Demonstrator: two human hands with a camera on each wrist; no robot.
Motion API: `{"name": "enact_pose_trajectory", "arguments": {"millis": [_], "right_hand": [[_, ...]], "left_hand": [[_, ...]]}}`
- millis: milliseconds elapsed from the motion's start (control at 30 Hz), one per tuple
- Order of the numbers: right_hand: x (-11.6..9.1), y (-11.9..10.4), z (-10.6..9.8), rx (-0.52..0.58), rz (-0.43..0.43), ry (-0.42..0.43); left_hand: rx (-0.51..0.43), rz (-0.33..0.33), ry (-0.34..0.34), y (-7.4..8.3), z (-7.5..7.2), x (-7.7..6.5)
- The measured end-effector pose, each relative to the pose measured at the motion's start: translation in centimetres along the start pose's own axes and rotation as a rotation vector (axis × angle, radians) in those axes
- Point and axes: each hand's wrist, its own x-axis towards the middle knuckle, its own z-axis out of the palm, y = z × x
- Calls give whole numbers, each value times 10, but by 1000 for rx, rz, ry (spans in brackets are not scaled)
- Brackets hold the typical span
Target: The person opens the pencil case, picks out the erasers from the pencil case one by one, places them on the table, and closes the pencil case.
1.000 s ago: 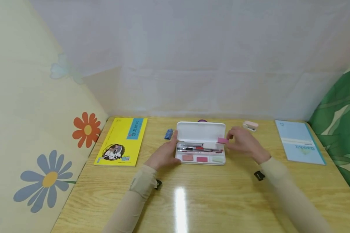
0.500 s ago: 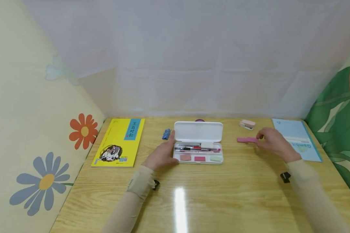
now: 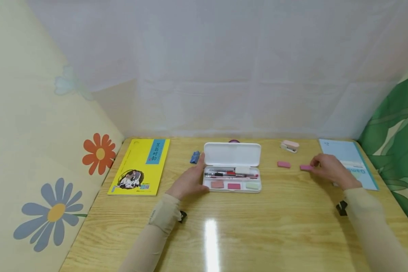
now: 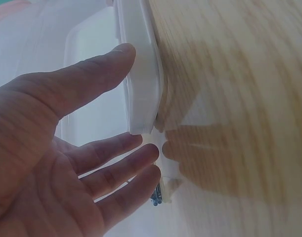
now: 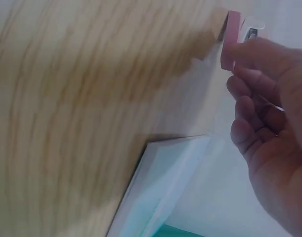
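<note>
An open white pencil case (image 3: pixel 232 154) stands mid-table with pens (image 3: pixel 229 174) and a white block (image 3: pixel 243 170) inside. Its front tray carries a salmon block (image 3: pixel 217 184), a pink block (image 3: pixel 234 186) and a pale green block (image 3: pixel 252 186). My left hand (image 3: pixel 188 182) is at the case's left end; in the left wrist view the thumb lies against it and the fingers are extended. To the right of the case, my right hand (image 3: pixel 333 170) pinches a pink eraser (image 5: pixel 230 40) between thumb and finger. Another pink eraser (image 3: pixel 283 164) lies on the table to its left.
A small pink and white stapler (image 3: pixel 290 146) sits behind the erasers. A light blue book (image 3: pixel 346 158) lies beyond my right hand, a yellow book (image 3: pixel 139 166) at the far left. Behind my left fingertips is a blue object (image 3: pixel 195 157); something purple (image 3: pixel 234 141) peeks out behind the lid.
My right hand has moved right, away from the pencil case, carrying a pink eraser. The other pink eraser now shows separately on the table. My left hand has stayed at the case.
</note>
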Motion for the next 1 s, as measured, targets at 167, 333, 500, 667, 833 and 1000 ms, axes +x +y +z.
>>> {"name": "enact_pose_trajectory", "arguments": {"millis": [167,333,500,667,833,1000], "right_hand": [[4,1,3,-6,29,-33],[6,-2,0,-26,56,-59],[5,-14,-5,-28,73,-50],[11,-37,-5,-40,-34,8],[19,-61,-3,-85,-84,49],[27,-86,1,-96,-145,50]], "left_hand": [[-7,3,5,-1,0,0],[-6,4,11,-2,0,0],[-13,9,12,-2,1,0],[-9,6,17,-2,2,1],[-3,8,17,-2,3,1],[5,15,24,-2,3,1]]}}
